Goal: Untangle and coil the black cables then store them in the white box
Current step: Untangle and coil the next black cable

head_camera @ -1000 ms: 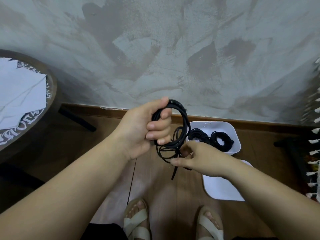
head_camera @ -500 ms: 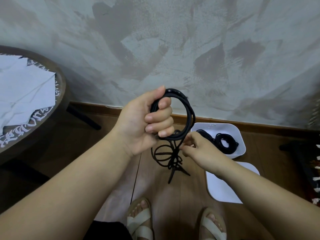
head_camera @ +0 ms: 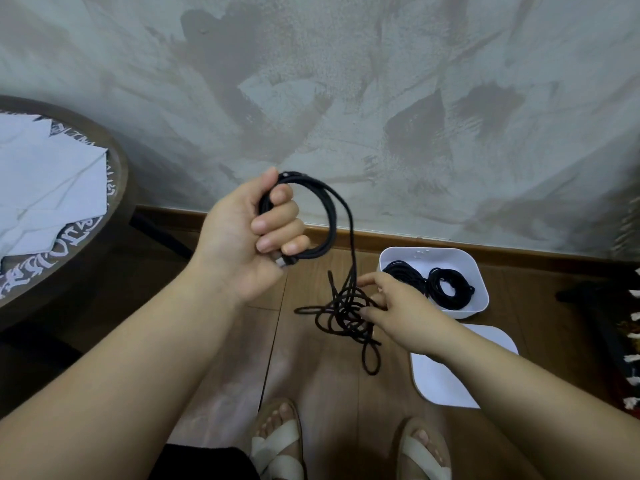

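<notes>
left grip (head_camera: 249,233) closed round coiled black cable loops (head_camera: 330,220), up and left of white plastic box (head_camera: 482,289). right grip (head_camera: 398,308) pinches knotted tail (head_camera: 343,318) just left of box. likely risk: hard tugging tightens knot; slack fist lets loops spring apart.

The white box (head_camera: 483,299) is a shallow tub with rounded corners. It sits open and flat on the wood floor. Inside it lie two wound black cables side by side, a left coil (head_camera: 403,271) and a right coil (head_camera: 450,289). Its white lid (head_camera: 446,375) lies flat on the floor just in front of the box.

A third black cable (head_camera: 330,216) is held in the air left of the box. Its upper part is wound in round loops gripped by the left hand (head_camera: 239,237). One strand drops to a loose tangle (head_camera: 341,315) just left of the box, pinched by the right hand (head_camera: 401,306). A long loop hangs below.
</notes>
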`<state>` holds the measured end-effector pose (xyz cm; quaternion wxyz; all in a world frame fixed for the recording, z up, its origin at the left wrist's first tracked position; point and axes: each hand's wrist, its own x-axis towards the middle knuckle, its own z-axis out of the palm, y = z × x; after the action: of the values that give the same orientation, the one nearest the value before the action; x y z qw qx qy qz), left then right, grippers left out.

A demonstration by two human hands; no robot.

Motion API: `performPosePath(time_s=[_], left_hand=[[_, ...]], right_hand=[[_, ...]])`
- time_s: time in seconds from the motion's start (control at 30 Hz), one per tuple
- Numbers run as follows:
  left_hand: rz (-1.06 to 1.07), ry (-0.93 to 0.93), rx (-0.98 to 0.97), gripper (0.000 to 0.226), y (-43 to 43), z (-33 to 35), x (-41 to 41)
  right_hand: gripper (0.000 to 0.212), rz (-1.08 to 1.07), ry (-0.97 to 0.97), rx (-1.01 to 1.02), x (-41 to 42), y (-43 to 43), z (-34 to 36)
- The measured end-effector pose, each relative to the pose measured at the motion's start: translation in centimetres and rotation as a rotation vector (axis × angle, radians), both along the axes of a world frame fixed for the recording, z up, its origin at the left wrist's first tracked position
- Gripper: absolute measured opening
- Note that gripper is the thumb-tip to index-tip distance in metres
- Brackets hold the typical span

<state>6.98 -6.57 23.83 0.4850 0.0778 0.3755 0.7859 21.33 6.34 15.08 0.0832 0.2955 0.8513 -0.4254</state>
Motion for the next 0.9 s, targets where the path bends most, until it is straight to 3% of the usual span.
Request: performPosePath(time_s=[0.13,0.27,0.5,0.77,0.9], left_hand=[[0.199,-0.018,-0.195,0.041,-0.4,-1.1,-1.7],[0.246,0.052,-0.309,0.04,-0.3,-2.0,-2.2],[0.126,0.381,-0.473,0.039,0.2,-2.6,-1.5],[0.09,0.451,-0.531,0.039,0.3,-2.4,-1.1],[0.049,0.487,-0.556,0.039,0.7,-2.7,-0.8]], right_hand=[[0.009,0.004,0.068,0.057,0.1,1.2,0.6],[0.009,0.009,0.11,0.026,0.3,1.8,1.8],[0.017,0.102,0.229,-0.094,1.2,2.8,4.4],[0.02,-0.079,0.31,-0.364,1.3,3.0,5.3],[0.009,-0.004,0.189,-0.294,1.5,3.0,5.6]])
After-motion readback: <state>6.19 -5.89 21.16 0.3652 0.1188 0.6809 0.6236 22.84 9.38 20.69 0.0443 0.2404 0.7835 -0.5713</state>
